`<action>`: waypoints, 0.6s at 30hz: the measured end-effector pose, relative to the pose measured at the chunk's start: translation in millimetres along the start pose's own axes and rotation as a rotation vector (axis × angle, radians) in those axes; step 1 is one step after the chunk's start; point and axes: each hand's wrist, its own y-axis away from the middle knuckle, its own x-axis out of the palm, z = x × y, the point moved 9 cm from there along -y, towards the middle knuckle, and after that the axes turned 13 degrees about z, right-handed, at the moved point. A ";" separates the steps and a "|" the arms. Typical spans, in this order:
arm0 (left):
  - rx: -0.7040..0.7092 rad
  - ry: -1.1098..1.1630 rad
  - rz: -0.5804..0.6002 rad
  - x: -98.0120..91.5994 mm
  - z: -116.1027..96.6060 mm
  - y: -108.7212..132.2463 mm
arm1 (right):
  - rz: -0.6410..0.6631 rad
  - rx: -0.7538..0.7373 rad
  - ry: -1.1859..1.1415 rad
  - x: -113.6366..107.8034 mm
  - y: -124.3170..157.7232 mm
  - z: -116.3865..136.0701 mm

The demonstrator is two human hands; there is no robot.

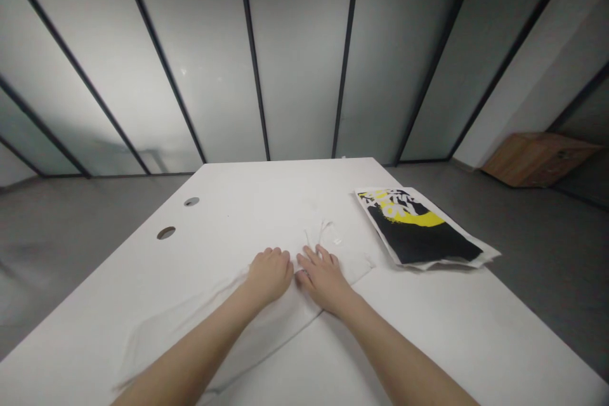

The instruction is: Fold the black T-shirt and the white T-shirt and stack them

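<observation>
A thin white piece of material (pixel 285 323), like a flat bag or cloth, lies slantwise over the table and blends into its white top. Two thin white cords (pixel 324 227) stick out from its far side. My left hand (pixel 270 274) is closed on the material with the fingers curled under, so the exact grip is hidden. Close beside it on the right, my right hand (pixel 323 276) rests on the same material, fingers apart and slightly bent. A small gap separates the two hands.
A stack of white sheets or bags with a black and yellow print (pixel 423 238) lies at the table's right edge. Two round holes pierce the white table (pixel 247 196) on its left. Beyond stand frosted glass panels (pixel 299 63) and a wooden box (pixel 537 155) on the floor.
</observation>
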 end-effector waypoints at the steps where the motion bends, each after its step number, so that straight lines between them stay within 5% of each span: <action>1: -0.026 0.008 -0.038 -5.6 -9.0 -8.8 | 0.001 0.015 0.002 1.4 -0.6 -3.0; 6: 0.067 0.146 -0.210 3.7 -39.2 -34.7 | -0.030 0.132 0.021 -0.4 -0.3 -26.7; 12: 0.164 0.194 -0.160 33.1 -36.5 -36.4 | -0.100 0.402 0.029 -15.8 2.9 -68.4; 18: 0.188 0.169 -0.101 35.0 -45.3 -38.8 | -0.147 0.440 0.031 -25.6 2.8 -77.8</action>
